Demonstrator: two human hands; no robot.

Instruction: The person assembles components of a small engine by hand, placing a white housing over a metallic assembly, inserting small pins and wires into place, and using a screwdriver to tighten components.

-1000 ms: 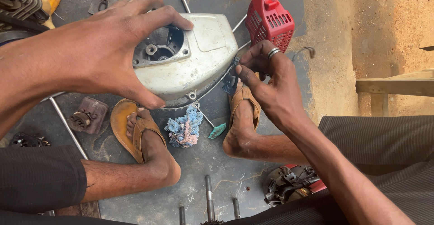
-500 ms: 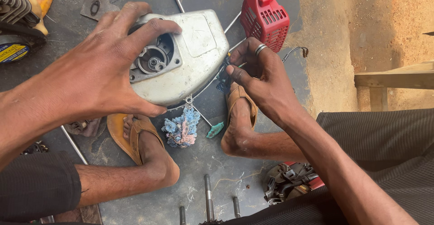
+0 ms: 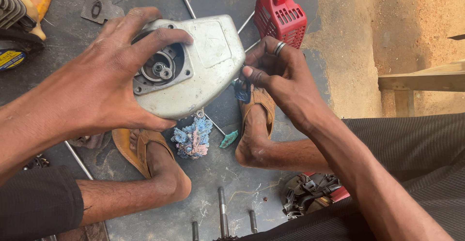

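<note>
Now grey housing [image 3: 203, 71] clasped in left hand [image 3: 101, 86], right hand [image 3: 281, 81] pinching beside it.

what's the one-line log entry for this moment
left hand: grips grey engine cover | right hand: pinches small blue part at cover edge | below: blue rag, sandalled feet | behind: red cover
</note>
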